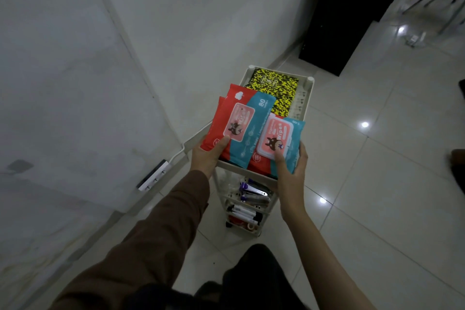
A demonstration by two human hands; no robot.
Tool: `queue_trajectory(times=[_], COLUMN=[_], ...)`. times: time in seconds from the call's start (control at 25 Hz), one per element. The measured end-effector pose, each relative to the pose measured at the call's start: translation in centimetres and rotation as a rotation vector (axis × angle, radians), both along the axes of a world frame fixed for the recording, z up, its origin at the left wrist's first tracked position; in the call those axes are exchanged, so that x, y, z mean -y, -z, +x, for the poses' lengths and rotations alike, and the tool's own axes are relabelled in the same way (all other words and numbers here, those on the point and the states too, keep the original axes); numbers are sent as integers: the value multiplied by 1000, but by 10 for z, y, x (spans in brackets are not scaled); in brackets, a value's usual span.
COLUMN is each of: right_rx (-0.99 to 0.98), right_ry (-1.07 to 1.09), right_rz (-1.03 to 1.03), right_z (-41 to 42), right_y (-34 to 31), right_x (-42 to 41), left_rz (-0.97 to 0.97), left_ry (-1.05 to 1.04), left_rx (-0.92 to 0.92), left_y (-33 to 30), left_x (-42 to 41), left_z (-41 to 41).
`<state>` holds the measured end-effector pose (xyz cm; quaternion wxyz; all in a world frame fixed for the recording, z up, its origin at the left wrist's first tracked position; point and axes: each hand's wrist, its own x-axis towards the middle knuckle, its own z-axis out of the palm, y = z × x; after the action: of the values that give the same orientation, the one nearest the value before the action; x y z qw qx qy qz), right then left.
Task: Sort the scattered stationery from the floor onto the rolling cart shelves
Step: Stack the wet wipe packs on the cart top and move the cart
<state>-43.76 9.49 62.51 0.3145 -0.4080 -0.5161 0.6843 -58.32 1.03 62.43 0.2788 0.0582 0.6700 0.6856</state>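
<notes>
A white rolling cart [308, 98] stands by the wall. Its top shelf holds a yellow-and-black notebook [279, 90]. My left hand [208, 156] grips the near edge of a red-and-blue wipes pack [241, 123], held tilted over the top shelf's left side. My right hand [292, 166] grips a second wipes pack [279, 138] over the shelf's near right corner, thumb on its pink lid. The lower shelves show scissors and purple pens [251, 190], markers [245, 212] and tape rolls [241, 221].
A white wall runs along the left with a power strip [154, 175] and cable at its base. A black cabinet [347, 12] stands behind the cart. Glossy floor tiles spread to the right. Chair legs [442, 0] show at the far right.
</notes>
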Motion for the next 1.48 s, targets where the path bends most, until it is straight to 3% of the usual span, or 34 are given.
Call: queue_trajectory(times=[0.52,1.12,1.48], right_rx=[-19,-62,-98], right_ry=[12,58,186], right_rz=[34,67,4], right_z=[-40,-48,-80], right_y=[6,1,6], right_x=[-36,-127,-94], left_rz=[-33,26,-69], left_ry=[-8,68,167], left_rx=[4,-19,-11], left_y=[7,0,2], left_x=[-30,-133,-127], left_z=[-36,-50,-98])
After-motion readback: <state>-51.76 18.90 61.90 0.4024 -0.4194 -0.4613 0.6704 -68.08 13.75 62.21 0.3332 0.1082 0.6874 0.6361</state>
